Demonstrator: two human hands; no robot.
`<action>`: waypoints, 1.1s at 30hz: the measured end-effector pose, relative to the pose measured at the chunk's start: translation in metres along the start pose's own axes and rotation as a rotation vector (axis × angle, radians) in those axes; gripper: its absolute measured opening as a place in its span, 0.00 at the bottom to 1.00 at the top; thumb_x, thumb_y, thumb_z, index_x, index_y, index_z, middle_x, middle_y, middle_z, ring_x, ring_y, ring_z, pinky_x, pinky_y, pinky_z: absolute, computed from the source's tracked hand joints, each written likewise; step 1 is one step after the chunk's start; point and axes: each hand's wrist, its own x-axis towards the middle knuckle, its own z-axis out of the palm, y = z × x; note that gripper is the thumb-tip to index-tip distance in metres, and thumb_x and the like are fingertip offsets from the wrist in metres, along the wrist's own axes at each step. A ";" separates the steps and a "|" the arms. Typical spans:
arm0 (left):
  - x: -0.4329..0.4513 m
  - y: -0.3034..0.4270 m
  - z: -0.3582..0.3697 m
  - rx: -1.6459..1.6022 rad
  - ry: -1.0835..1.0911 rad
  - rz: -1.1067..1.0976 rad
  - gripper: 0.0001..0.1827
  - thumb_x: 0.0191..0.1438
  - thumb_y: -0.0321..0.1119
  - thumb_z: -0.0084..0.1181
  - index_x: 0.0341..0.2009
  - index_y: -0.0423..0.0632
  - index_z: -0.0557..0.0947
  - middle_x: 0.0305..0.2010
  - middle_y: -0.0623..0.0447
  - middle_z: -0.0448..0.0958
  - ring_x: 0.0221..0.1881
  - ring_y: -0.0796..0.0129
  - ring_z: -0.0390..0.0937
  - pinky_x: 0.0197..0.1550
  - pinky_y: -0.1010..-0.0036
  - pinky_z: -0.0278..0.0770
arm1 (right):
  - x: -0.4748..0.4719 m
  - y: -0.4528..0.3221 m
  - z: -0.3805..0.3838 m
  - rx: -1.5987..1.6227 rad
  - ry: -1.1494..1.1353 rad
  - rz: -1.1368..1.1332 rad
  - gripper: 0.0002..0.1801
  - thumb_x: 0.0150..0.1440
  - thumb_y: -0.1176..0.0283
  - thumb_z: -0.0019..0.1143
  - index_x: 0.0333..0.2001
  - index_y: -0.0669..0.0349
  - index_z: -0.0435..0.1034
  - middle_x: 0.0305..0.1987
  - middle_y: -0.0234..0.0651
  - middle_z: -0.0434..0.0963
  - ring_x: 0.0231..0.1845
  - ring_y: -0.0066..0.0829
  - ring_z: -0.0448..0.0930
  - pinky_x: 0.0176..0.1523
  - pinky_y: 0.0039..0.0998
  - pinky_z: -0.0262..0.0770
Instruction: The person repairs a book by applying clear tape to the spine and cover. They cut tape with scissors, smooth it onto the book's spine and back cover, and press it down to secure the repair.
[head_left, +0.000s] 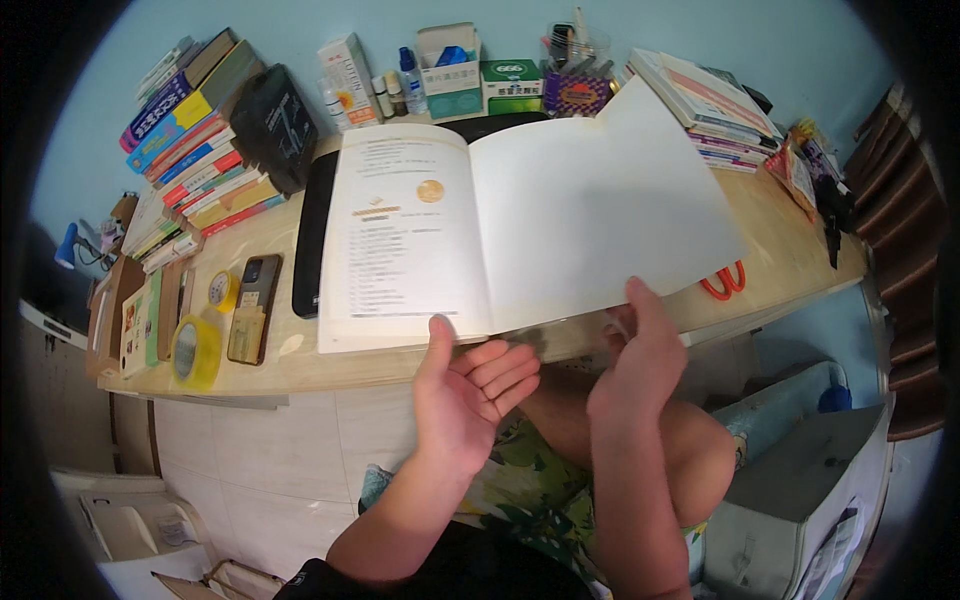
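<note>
An open book (405, 247) lies in front of me, with print and small orange graphics on its left page. The right side is a blank white sheet (600, 202), its outer part raised off the desk and a notch in its top edge. My right hand (637, 352) pinches the lower edge of that sheet, thumb above and fingers beneath. My left hand (472, 397) is palm up at the desk's front edge, fingers spread, the thumb tip by the book's bottom edge. Orange scissors handles (724, 280) poke out from under the sheet; the blades are hidden.
Leftward on the wooden desk (300, 367) are a phone (255, 307), yellow tape rolls (196, 351) and stacked books (202, 142). Boxes (511, 86) and a pen holder (577, 90) line the back wall. More books (705, 105) stand at the right. A grey storage box (780, 480) sits below.
</note>
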 end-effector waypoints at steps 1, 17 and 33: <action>-0.001 0.004 -0.005 0.028 0.008 -0.002 0.34 0.60 0.64 0.47 0.39 0.39 0.78 0.43 0.37 0.80 0.47 0.49 0.79 0.54 0.55 0.76 | 0.004 -0.003 0.002 -0.010 -0.019 -0.047 0.09 0.55 0.69 0.63 0.30 0.64 0.75 0.27 0.28 0.75 0.30 0.18 0.70 0.35 0.22 0.64; -0.020 0.003 -0.059 0.616 -0.222 0.282 0.13 0.63 0.35 0.53 0.46 0.39 0.79 0.41 0.47 0.81 0.43 0.66 0.80 0.45 0.70 0.77 | -0.071 0.026 0.053 -0.767 -0.863 -1.368 0.22 0.48 0.73 0.64 0.50 0.55 0.76 0.51 0.36 0.80 0.58 0.43 0.75 0.64 0.47 0.64; -0.026 0.118 -0.045 2.127 -0.173 0.996 0.42 0.36 0.40 0.73 0.60 0.52 0.74 0.69 0.49 0.65 0.71 0.50 0.58 0.68 0.48 0.55 | 0.019 -0.005 0.041 -1.247 -1.532 -1.072 0.41 0.43 0.68 0.70 0.63 0.55 0.64 0.70 0.36 0.64 0.72 0.42 0.61 0.71 0.50 0.55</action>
